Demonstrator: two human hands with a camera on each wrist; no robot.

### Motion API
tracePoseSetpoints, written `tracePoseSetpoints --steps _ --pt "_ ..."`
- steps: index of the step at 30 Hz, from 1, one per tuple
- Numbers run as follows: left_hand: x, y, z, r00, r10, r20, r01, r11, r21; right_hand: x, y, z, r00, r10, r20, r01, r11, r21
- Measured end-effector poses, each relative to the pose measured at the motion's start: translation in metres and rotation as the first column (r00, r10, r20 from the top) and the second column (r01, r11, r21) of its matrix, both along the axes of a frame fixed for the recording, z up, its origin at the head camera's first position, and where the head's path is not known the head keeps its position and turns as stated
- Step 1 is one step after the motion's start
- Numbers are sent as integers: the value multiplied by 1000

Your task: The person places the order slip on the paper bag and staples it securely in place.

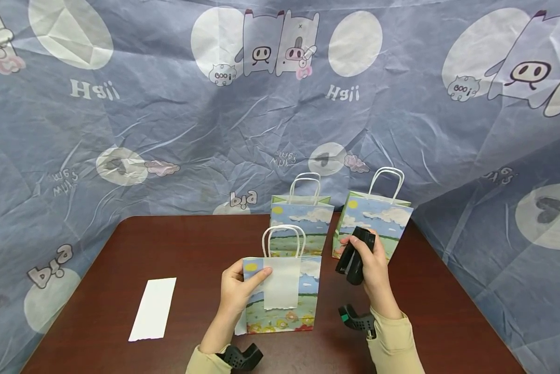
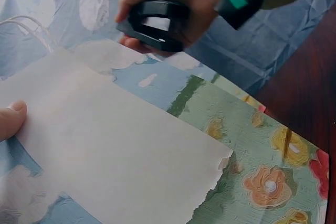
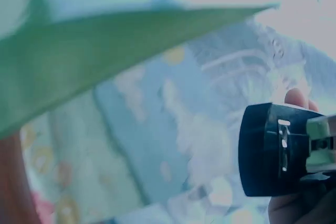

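A small paper gift bag (image 1: 280,318) with a painted meadow and sky stands upright near the front, its white handles (image 1: 283,228) up. Over the upper middle of its front lies a white paper strip (image 1: 281,285), torn along its lower end. My left hand (image 1: 235,288) pinches the bag's left upper edge, thumb on the strip's corner and fingers behind the bag. To the right of the bag my right hand (image 1: 373,265) grips a black stapler (image 1: 357,254), raised and apart from the bag. In the left wrist view, the stapler (image 2: 160,11) hangs past the bag's top.
Two matching gift bags stand behind, one in the middle (image 1: 301,215) and one at the right (image 1: 378,210), partly hidden by the right hand. Another white paper strip (image 1: 152,309) lies on the brown table (image 1: 191,244) at the left. A blue patterned cloth (image 1: 168,119) hangs behind.
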State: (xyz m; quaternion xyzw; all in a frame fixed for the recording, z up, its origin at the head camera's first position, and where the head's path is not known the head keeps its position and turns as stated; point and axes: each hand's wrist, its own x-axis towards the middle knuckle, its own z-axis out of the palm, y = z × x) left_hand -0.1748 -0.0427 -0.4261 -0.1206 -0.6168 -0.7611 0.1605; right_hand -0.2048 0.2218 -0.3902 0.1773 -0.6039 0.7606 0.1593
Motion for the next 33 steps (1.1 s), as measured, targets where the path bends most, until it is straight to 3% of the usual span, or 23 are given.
tracePoseSetpoints --steps 7,15,23,33 --pt "1 -1 1 1000 -1 8 1 1000 -15 1 -23 29 994 60 -91 -58 998 23" --pt "0 -1 1 1000 -15 24 15 1000 -21 7 -44 51 982 110 -156 -104 993 47" --pt "0 -1 1 999 -19 28 20 999 -25 13 -63 64 975 124 -182 -114 991 67" --pt "1 -1 4 1000 -10 13 10 997 -75 15 -85 70 948 162 -274 -138 985 104"
